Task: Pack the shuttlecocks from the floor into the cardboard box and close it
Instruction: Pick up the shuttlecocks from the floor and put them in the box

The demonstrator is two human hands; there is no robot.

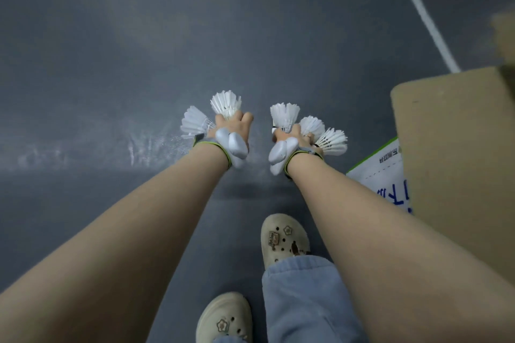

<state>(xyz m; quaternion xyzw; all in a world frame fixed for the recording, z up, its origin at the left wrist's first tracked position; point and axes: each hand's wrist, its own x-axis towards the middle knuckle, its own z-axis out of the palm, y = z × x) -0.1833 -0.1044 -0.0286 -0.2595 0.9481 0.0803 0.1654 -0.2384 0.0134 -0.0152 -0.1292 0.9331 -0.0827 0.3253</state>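
Note:
Both arms reach forward over the dark grey floor [111, 64]. My left hand [234, 127] grips two white feather shuttlecocks [225, 103], their skirts fanning up and to the left. My right hand [292, 133] grips three more white shuttlecocks [284, 115], skirts spread up and to the right. A white sensor piece is strapped at each wrist. The cardboard box [457, 147] stands at the right, just beyond my right hand, with a brown flap facing me; its inside is hidden.
A white sheet with blue print and a green edge [381, 172] lies beside the box. A white court line [423, 11] runs diagonally at the upper right. My two beige clogs [281, 239] and a blue trouser leg [303, 298] are below.

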